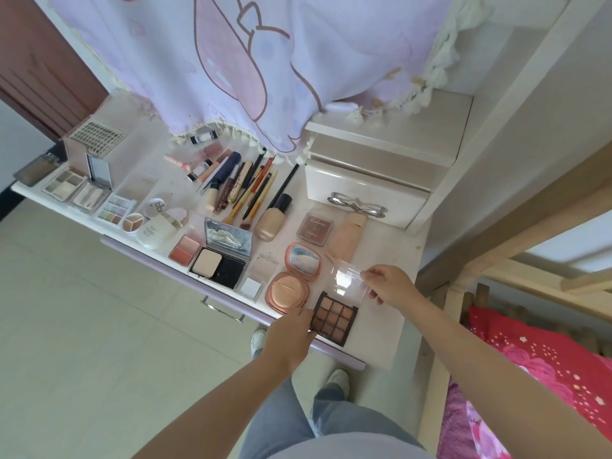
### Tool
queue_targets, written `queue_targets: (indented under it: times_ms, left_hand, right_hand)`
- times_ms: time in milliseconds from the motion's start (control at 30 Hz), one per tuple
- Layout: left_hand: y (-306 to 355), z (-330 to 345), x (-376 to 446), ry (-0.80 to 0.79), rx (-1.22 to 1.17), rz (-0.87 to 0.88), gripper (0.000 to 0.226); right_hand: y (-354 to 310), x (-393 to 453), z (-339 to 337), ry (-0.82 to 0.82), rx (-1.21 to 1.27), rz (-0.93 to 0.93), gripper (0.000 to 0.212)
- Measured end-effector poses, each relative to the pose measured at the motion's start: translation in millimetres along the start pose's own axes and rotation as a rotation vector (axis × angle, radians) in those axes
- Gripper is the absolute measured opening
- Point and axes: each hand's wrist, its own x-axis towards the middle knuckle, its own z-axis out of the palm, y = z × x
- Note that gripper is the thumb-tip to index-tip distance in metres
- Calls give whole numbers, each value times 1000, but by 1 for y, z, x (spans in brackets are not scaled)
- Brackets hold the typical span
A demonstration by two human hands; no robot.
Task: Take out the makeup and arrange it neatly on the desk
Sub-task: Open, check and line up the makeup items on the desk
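Step in hand, by the look of it: opening and placing the nine-pan eyeshadow palette [333,315], last piece at the near right end of the tabletop [381,339], just at 5 o'clock from the round peach powder compact [287,290].

Left hand [288,339] at the palette's 9 o'clock edge, fingers curled onto its black frame, steadying it flat. Right hand [390,283] at 1 o'clock from the palette, thumb and fingers pinched on the right edge of the clear lid [347,278], lifted and tilted above the pans. Cannot tell whether the lid is hinged to the palette or free.

Rest of the makeup already out and laid in rough rows: square pink eyeshadow case [314,228] and pale pink tube [347,238] at 12 o'clock from the palette, foundation bottle [273,217] at 11 o'clock, open black compact [221,256] and blush [185,249] at 9 to 10 o'clock, brushes and pencils [246,190] fanned farther back, small palettes [116,210] toward the far left edge. Eyeglasses [357,203] on the white drawer unit [364,180] at 12 o'clock.

Judged progress: nearly done, only this palette unsettled.

Next move likely calls for folding the lid fully back or setting it down beside the palette, then squaring the palette to the tabletop edge in line with the peach compact. Near corner of the palette close to the edge, so a firm left-hand hold needed while the lid swings.
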Motion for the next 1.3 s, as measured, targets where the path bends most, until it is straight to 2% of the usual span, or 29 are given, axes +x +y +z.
queue_targets:
  times_ms: [133, 200, 233, 367, 433, 500, 633, 767, 833, 900, 967, 1167, 1300]
  left_hand:
    - [-6, -7, -4, 64, -1, 32, 35]
    - [-9, -12, -6, 101, 11, 48, 36]
    - [-11, -15, -6, 122, 15, 50, 36]
    - [-20, -23, -6, 187, -3, 33, 32]
    - [-24, -26, -8, 194, -6, 33, 32]
    - [-26, -29, -9, 196, -8, 45, 32]
    - [-26, -35, -8, 199, 1, 97, 32]
    - [-8, -45, 1, 212, -5, 202, 27]
    - [7, -48, 9, 221, 6, 320, 22]
    - [23, -49, 18, 181, 45, 357, 30]
    - [38, -47, 30, 116, 81, 395, 38]
    - [98, -54, 50, 130, 140, 592, 56]
    - [126, -80, 52, 129, 110, 746, 38]
  right_hand:
    - [-17, 7, -13, 202, -454, -310, 27]
    - [-31, 17, -17, 187, -738, -488, 27]
    - [-37, 24, -17, 138, -855, -540, 36]
    - [-53, 53, -10, 13, -1264, -494, 66]
    - [-54, 62, -9, 23, -1341, -453, 63]
    - [-52, 66, -12, 54, -1372, -437, 49]
    - [-37, 59, -25, 63, -1367, -381, 32]
    - [-11, 39, -48, 59, -1318, -316, 34]
    - [5, 25, -58, 39, -1109, -241, 41]
    - [18, 8, -65, -4, -870, -166, 44]
    - [28, -11, -72, -22, -760, -130, 41]
    - [25, -79, -92, -6, -454, -148, 30]
    - [4, -119, -111, 9, -303, -208, 20]
